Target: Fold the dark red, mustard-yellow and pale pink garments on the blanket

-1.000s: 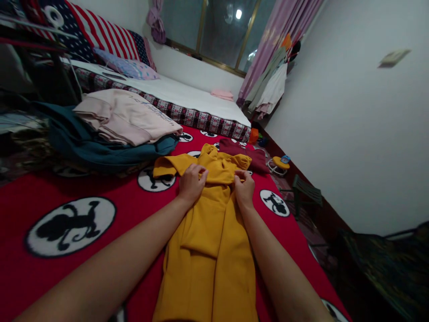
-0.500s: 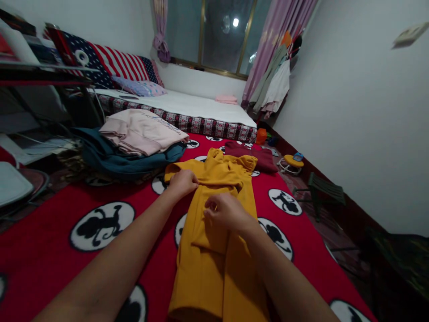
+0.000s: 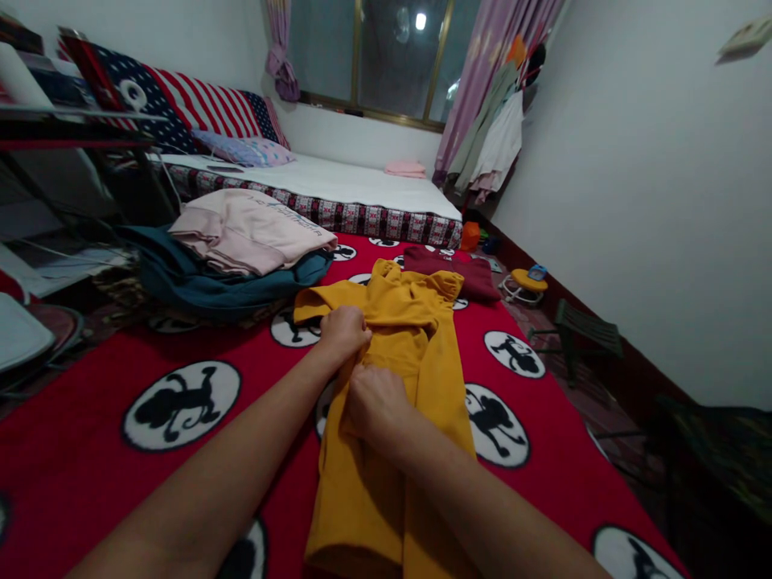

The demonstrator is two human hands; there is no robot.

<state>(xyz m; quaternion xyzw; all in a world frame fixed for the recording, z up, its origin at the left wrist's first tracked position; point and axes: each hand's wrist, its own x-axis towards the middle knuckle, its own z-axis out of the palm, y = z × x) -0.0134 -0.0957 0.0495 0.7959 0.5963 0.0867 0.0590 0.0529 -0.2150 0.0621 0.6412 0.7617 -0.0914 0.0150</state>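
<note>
A mustard-yellow garment (image 3: 446, 378) with ruffled edges at its far end lies lengthwise on a red blanket (image 3: 253, 434) patterned with monkeys in white ovals. My left hand (image 3: 346, 331) is closed on the cloth along the garment's left side, near the sleeve-like part that sticks out left. Just nearer to me, my right hand (image 3: 379, 402) is closed with its knuckles up, gripping the yellow cloth around the middle. Its fingertips are hidden beneath the hand. Part of the garment's lower half lies behind my right forearm.
A folded pink sweatshirt (image 3: 253, 229) lies on dark teal clothing (image 3: 235, 293) at the left. Folded maroon clothing (image 3: 476, 280) sits beyond the garment. Further back is a bed (image 3: 338, 181). A green folding stool (image 3: 585, 330) and yellow stool (image 3: 529, 281) stand right.
My right hand has moved left and slightly down and closed on the yellow cloth. My left hand has shifted a little right along the garment. The camera view has moved slightly.
</note>
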